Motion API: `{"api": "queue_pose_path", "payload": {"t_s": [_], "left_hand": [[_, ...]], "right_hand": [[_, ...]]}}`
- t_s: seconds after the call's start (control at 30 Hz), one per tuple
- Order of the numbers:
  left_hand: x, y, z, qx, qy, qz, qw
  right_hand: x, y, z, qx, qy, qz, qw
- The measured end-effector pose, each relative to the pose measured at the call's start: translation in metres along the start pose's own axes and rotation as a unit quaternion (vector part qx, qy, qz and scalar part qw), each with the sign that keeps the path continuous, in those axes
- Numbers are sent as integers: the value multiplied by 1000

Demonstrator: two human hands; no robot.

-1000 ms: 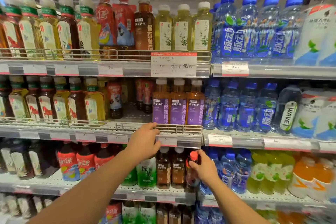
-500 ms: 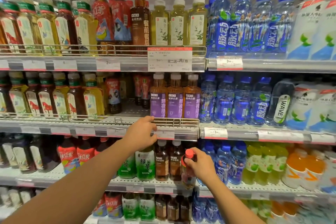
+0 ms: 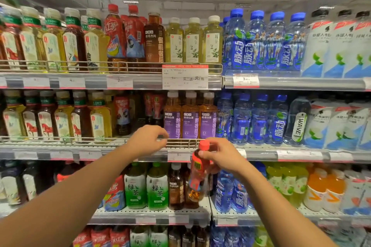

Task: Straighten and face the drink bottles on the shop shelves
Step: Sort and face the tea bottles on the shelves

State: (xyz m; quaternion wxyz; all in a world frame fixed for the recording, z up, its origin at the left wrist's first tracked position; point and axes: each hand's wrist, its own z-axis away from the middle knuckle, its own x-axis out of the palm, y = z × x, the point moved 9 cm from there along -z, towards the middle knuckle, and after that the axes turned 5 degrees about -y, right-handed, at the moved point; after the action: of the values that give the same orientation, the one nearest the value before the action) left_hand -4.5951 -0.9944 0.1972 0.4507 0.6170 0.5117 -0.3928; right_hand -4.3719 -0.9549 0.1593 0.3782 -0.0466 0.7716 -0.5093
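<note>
The right hand [image 3: 222, 156] is grasping a red-capped bottle [image 3: 198, 178] by its neck and shoulder, thumb across the front just under the cap. The bottle hangs in the air, tilted slightly, in front of the shelf edge and off the shelf below. Its red label faces partly left and its lower part shows amber liquid.

The left hand [image 3: 147, 141] holds nothing; its fingers are curled with thumb and fingertips close together, just left of the red-capped bottle, in front of the wire rail [image 3: 180, 141] of the middle shelf.

Directly above the red-capped bottle stand three purple-labelled tea bottles [image 3: 189, 120]. Below and to its left stand two green tea bottles [image 3: 146, 186], with a dark brown bottle [image 3: 175, 186] just beside it. To its right are blue bottles [image 3: 224, 192].
</note>
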Motion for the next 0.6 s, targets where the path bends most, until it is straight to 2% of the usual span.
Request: {"api": "queue_pose_path", "payload": {"t_s": [0.33,0.6], "left_hand": [[-132,13,-8,67,101,-10,993],[-265,36,-29,98,233,-82,964]], "right_hand": [[-47,-101,-12,-50,19,-8,999],[-59,-165,-27,-76,23,-7,997]]}}
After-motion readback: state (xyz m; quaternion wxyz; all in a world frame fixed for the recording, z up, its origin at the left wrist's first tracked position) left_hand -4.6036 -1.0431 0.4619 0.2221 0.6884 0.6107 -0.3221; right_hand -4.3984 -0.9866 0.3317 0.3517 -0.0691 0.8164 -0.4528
